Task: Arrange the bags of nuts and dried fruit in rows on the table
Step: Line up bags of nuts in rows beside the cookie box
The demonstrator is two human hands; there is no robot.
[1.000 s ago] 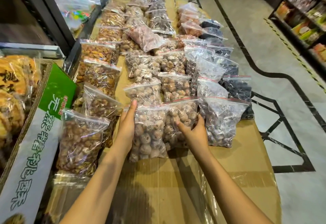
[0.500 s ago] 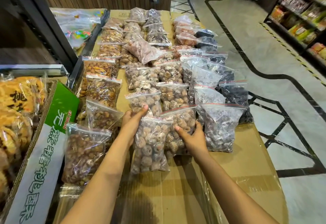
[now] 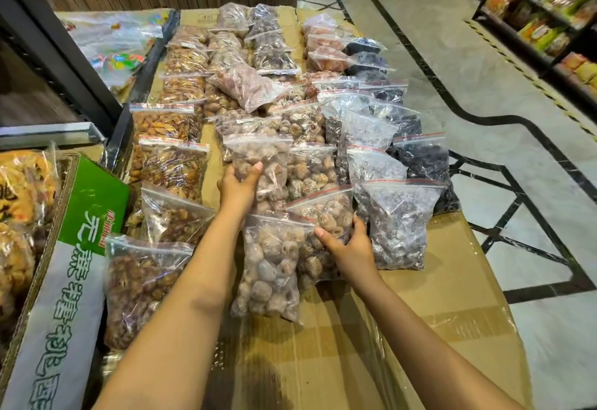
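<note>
Clear zip bags of nuts and dried fruit lie in rows on a cardboard-covered table (image 3: 452, 306). My left hand (image 3: 239, 185) grips a bag of pale round dried fruit (image 3: 261, 167) in the middle row, thumb on top. My right hand (image 3: 350, 249) holds the lower edge of another such bag (image 3: 326, 212) beside it. The nearest bag of the same fruit (image 3: 269, 267) lies between my forearms, untouched by the fingers. A bag of dark dried fruit (image 3: 397, 225) sits just right of my right hand. Brown nut bags (image 3: 139, 283) line the left column.
A green and white carton (image 3: 74, 267) holding packs of round biscuits (image 3: 22, 183) stands at the left. A black metal rack post (image 3: 55, 50) rises at the far left. Shop shelves (image 3: 542, 21) stand across the tiled aisle at the right. Bare cardboard lies near me.
My left hand moved forward from the nearest pale-fruit bag onto the bag behind it. My right hand stayed at its bag's lower edge. The view tilted up and moved closer.
</note>
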